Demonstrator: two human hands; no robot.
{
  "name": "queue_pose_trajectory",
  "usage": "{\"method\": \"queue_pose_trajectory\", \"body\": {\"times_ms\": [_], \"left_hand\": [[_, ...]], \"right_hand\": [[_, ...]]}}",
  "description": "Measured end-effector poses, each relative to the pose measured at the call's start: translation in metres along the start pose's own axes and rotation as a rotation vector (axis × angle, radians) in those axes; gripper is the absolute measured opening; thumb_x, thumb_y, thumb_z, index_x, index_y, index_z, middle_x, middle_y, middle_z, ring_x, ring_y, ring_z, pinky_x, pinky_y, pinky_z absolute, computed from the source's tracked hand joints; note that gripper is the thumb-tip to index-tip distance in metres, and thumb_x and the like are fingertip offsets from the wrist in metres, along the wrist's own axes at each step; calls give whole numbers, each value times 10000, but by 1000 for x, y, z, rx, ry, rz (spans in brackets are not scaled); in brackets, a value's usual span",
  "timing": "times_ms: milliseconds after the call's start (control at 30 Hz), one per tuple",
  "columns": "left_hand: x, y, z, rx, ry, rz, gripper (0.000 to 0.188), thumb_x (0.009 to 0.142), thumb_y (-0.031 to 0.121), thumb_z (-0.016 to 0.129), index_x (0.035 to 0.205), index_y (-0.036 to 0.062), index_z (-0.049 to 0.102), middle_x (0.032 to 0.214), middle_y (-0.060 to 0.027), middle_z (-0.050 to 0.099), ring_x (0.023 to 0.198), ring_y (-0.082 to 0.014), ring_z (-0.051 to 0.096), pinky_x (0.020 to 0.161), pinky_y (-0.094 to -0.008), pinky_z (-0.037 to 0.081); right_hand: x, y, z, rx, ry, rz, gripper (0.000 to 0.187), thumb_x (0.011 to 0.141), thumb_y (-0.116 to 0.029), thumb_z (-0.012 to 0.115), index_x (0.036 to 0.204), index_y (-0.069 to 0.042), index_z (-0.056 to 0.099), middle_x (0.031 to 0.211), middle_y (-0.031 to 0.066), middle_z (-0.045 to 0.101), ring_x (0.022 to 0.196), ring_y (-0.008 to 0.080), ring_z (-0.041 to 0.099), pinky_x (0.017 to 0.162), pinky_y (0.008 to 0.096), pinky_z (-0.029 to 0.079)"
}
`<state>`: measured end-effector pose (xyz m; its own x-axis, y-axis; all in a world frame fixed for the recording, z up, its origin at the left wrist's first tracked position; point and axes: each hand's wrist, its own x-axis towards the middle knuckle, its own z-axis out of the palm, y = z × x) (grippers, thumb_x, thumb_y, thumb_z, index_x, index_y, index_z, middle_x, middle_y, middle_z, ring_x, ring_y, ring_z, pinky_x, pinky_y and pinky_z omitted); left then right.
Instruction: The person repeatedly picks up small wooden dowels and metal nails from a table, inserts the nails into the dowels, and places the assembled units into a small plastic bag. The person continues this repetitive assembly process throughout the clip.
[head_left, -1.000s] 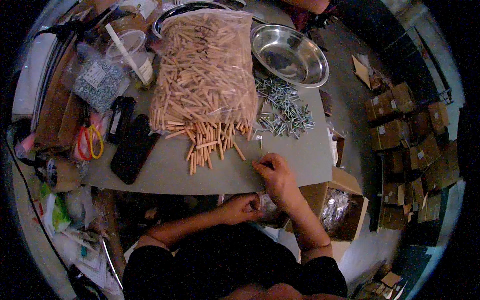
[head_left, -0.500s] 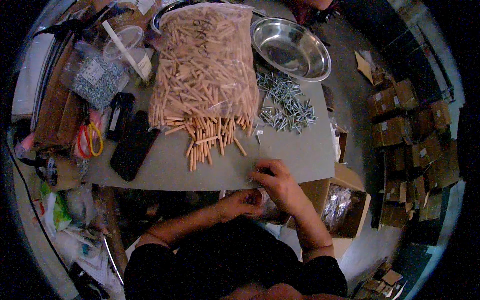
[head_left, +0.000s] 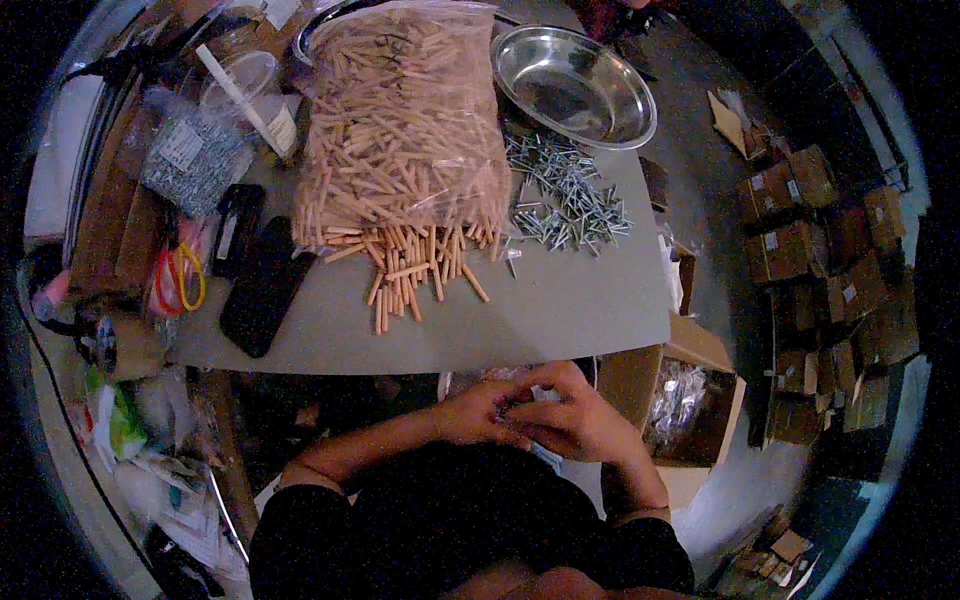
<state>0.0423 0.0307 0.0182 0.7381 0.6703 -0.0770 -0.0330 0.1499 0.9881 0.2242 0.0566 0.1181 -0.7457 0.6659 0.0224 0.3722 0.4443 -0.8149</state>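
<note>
My left hand (head_left: 478,412) and my right hand (head_left: 575,415) meet just off the table's near edge, in front of my body. Both have curled fingers, and whatever sits between them is too small and dark to make out. Clear plastic (head_left: 462,382) shows beneath them. Across the table, loose wooden dowels (head_left: 405,270) spill from the mouth of a large clear bag of dowels (head_left: 400,130). To their right lies a heap of silver screws (head_left: 570,195), with a single screw (head_left: 513,262) apart from it, nearer to me.
A round steel bowl (head_left: 575,85) stands behind the screws. On the left are a dark phone-like slab (head_left: 262,295), red-and-yellow-handled scissors (head_left: 180,278) and a bag of small metal parts (head_left: 195,160). An open carton (head_left: 690,410) is at my right; stacked boxes (head_left: 790,240) stand beyond.
My right hand has come back from over the table's near edge, down and toward me, to meet my left hand. My left hand's fingers have shifted slightly. The view has tilted a little.
</note>
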Motion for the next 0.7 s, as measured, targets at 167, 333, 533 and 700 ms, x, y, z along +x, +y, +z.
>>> {"method": "queue_pose_trajectory", "body": {"times_ms": [167,333,533,700], "left_hand": [[-3,27,5,264,248,239,583,744,296,753,1180,28,474,1078,-122,552,997,-290,535,860,-380,425],[-3,30,6,435,401,401,234,815,174,666,958,21,561,911,-140,593,872,-335,583,771,-401,470],[6,33,13,546,410,395,145,811,114,647,882,33,550,871,-135,586,838,-330,577,745,-408,466],[15,23,21,334,391,293,137,836,128,620,888,22,549,853,-137,582,802,-333,570,718,-402,460]], "right_hand": [[-8,-12,-3,-98,109,79,172,672,-52,748,814,-87,656,1000,96,588,932,286,569,783,382,479],[-26,8,1,-155,268,-67,197,672,-55,753,812,-61,615,869,103,601,788,279,587,652,348,492],[-31,9,7,-199,332,49,221,669,-41,746,819,-46,583,830,110,584,776,293,571,647,357,480],[-52,19,-2,-127,314,114,189,675,-35,733,763,-38,565,797,101,563,759,287,549,651,347,455]]}}
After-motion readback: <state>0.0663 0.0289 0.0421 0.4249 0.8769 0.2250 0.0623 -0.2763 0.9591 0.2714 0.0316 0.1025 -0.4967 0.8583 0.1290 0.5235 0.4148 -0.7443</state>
